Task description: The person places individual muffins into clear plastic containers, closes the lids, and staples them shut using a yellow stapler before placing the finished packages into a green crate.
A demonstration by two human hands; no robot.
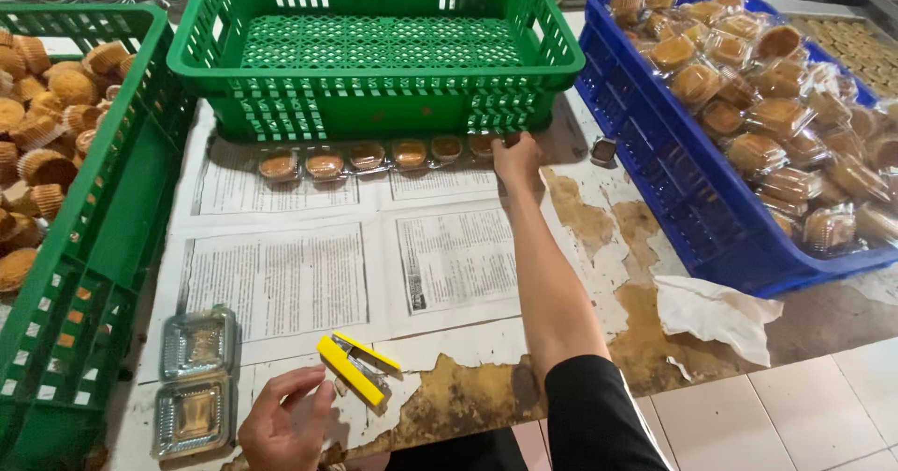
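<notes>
Right hand (514, 158) stretched far forward, fingers curled narrow onto the last packed cake (482, 144) at the right end of a row, just under the front wall of the empty green crate (374, 106). Left hand (285, 424) near the table's front edge, fingers loosely bent and touching a yellow stapler (355, 368), not gripping it.

Six packed cakes in the row. Two clear plastic shells (195, 382), joined and lying open, just left of the left hand. One crumpled white paper (711, 312) by the blue crate (655, 190) heaped with wrapped cakes. Another green crate (94, 246) at left, full of bare muffins.

Printed paper sheets (281, 279) in the middle lying bare between hands and row; crates hemming in left, back and right.
</notes>
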